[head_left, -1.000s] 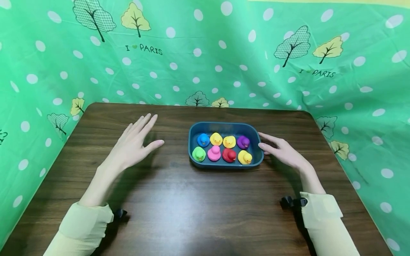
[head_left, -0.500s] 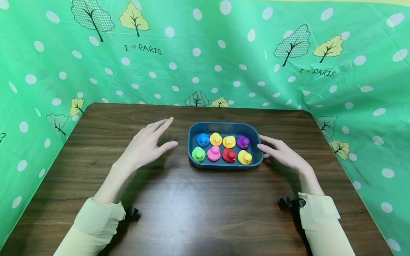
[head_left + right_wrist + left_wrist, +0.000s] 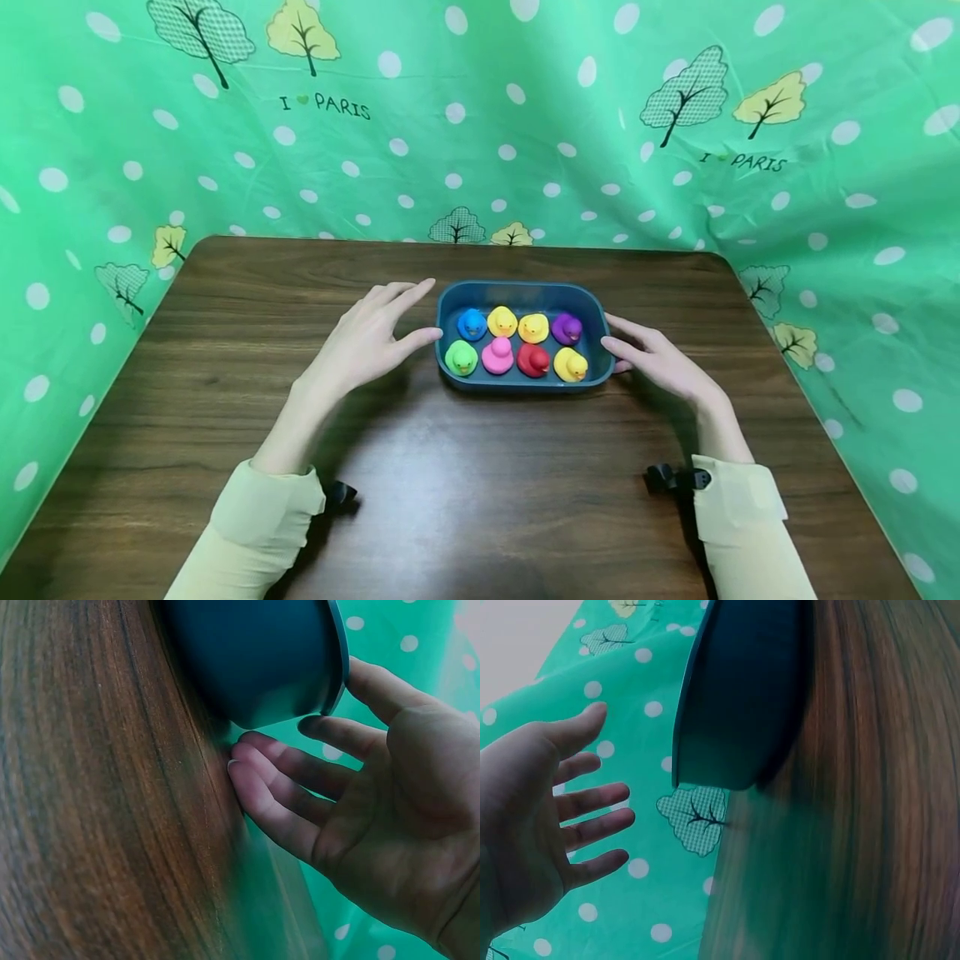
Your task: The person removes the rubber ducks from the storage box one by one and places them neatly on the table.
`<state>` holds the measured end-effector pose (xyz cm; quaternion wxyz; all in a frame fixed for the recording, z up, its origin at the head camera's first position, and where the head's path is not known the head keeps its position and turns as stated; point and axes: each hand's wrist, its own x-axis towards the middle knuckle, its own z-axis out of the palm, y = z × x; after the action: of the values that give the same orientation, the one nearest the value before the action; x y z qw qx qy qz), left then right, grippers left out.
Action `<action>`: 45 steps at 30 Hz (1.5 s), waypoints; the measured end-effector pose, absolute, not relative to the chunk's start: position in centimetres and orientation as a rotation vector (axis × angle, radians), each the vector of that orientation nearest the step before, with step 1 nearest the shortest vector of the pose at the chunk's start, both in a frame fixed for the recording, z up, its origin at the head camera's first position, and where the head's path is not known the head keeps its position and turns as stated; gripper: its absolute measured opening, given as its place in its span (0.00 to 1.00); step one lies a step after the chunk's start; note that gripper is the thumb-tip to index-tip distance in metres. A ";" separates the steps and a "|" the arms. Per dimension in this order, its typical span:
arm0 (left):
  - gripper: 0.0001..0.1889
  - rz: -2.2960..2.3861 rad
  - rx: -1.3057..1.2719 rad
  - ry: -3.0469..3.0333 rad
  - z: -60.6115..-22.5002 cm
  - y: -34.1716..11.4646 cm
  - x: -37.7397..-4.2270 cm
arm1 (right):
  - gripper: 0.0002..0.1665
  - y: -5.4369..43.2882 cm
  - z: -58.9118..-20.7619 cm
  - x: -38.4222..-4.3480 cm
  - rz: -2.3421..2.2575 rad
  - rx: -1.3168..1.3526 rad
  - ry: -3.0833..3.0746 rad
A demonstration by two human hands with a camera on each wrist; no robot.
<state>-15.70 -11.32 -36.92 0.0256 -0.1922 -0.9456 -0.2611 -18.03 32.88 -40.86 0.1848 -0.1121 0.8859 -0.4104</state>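
Observation:
A dark blue rectangular tub (image 3: 517,387) stands on the table with two rows of rubber ducks in it. The back row has a blue duck (image 3: 472,324), two yellow ducks and a purple duck (image 3: 567,328). In front sit a green duck (image 3: 461,357), a pink duck (image 3: 498,356), a red duck (image 3: 533,360) and a yellow duck (image 3: 571,364). My left hand (image 3: 367,340), fingers spread, is close to the tub's left end; the left wrist view shows a gap. My right hand (image 3: 667,360) touches the right end with thumb and index finger, its other fingers loosely bent below.
The brown wood-grain table (image 3: 465,500) stretches in front of the tub and to both sides. A green dotted curtain (image 3: 480,125) hangs behind and beside it. Small black devices (image 3: 343,493) are strapped at both cuffs.
My left hand has moved right, from well apart to close beside the tub's left end. My right hand stays at the right end, and the tub and ducks keep their places.

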 end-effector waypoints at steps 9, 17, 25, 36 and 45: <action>0.33 -0.818 -0.657 -2.890 -37.3 -8.9 -16.0 | 0.37 32.9 -41.0 -18.0 -1.142 -0.314 2.507; 0.30 -0.765 -0.661 -2.917 -37.9 -7.0 -16.5 | 0.36 32.6 -41.3 -17.9 -1.166 -0.330 2.486; 0.28 -0.660 -0.690 -2.922 -38.7 -6.1 -17.1 | 0.37 32.2 -41.4 -18.0 -1.170 -0.330 2.484; 0.24 -0.509 -0.760 -2.933 -39.5 -4.8 -18.2 | 0.37 32.4 -41.4 -18.1 -1.165 -0.325 2.487; 0.22 -0.404 -0.785 -2.921 -39.9 -4.1 -18.9 | 0.36 32.8 -41.4 -18.1 -1.168 -0.314 2.491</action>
<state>-18.93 -4.11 -39.85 0.0450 -0.2569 -0.9563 -0.1323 -18.07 32.78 -41.39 0.1850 -0.1113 0.8840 -0.4145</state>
